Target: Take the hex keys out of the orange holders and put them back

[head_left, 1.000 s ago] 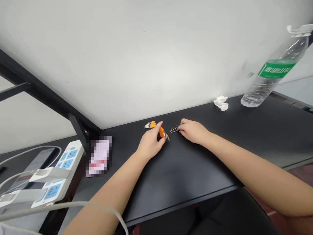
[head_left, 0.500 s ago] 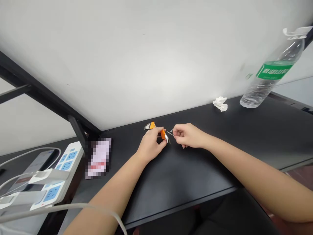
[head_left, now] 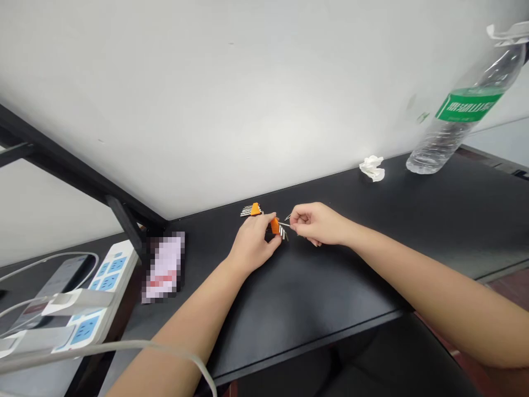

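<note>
My left hand (head_left: 254, 240) is closed on an orange hex key holder (head_left: 275, 225), from which several metal keys stick out toward the right. Between the fingertips of my right hand (head_left: 316, 223) is a thin metal hex key (head_left: 284, 224), its tip at the holder's edge. Whether that tip sits inside a slot I cannot tell. Just beyond my left hand, a second orange holder (head_left: 255, 209) full of metal keys lies on the black table (head_left: 314, 309). Behind my right fingers a bit of loose thin metal (head_left: 288, 216) shows, partly hidden.
A large water bottle (head_left: 450, 121) with a green label stands at the back right, beside crumpled tissue (head_left: 372, 168). At left are a blurred pink packet (head_left: 165, 267), a white power strip (head_left: 105, 292) with plugs and a phone (head_left: 52, 289). A cable (head_left: 136, 345) crosses above my left forearm.
My right hand has moved slightly left, bringing the hex key up to the orange holder. The left hand keeps its grip. The camera view has shifted a little.
</note>
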Available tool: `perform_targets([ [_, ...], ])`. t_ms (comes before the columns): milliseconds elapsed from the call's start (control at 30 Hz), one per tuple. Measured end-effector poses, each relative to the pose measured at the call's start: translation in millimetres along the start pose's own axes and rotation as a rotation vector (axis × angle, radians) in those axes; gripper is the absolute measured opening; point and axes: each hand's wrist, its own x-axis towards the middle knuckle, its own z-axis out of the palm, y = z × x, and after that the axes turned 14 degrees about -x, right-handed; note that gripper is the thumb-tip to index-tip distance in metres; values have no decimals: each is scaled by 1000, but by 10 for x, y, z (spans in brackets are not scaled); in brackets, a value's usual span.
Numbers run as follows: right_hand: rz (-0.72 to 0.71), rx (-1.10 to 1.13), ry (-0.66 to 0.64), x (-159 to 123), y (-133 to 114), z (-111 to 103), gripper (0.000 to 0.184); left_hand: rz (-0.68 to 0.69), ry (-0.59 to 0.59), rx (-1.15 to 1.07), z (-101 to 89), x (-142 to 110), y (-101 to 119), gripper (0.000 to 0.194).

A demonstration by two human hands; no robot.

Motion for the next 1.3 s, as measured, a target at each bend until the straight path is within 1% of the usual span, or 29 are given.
perform_targets([
  [67, 37, 111, 13, 11, 0, 0, 8, 23, 9, 40, -3, 7, -3, 47],
  [133, 63, 273, 28, 25, 2, -5, 14, 42, 13, 38, -3, 5, -13, 47],
  [200, 77, 430, 37, 39, 5, -17, 18, 50, -4, -7, 3, -6, -27, 48],
  [267, 99, 537, 34, 51, 7, -30, 22, 38, -25, -62, 13, -22, -43, 51],
  [333, 127, 606, 24, 59, 6, -37, 27, 17, -18, -109, 23, -37, -54, 51],
  [433, 152, 677, 0, 65, -1, -22, 32, -8, 22, -187, 32, -49, -52, 51],
  [567, 145, 741, -54, 83, -6, 61, 34, 7, 61, -263, 47, -47, -12, 52],
  [667, 135, 725, -75, 106, -5, 145, 35, 27, 22, -234, 63, -33, 26, 49],
  [767, 154, 659, -42, 115, 1, 188, 36, -13, -31, -212, 70, -22, 39, 43],
  [833, 160, 630, -38, 107, 7, 175, 33, -57, -26, -206, 67, -24, 30, 44],
  [967, 131, 595, -81, 80, 27, 115, 22, -114, 12, -199, 58, -42, 6, 48],
  [1067, 59, 529, -56, 82, 52, 133, 22, -105, -4, -208, 52, -46, 16, 47],
  [1167, -11, 447, -37, 105, 65, 216, 24, -67, -21, -216, 47, -36, 39, 45],
  [1300, -3, 305, -14, 119, 37, 283, 25, -64, -67, -182, 38, -16, 58, 35],
])
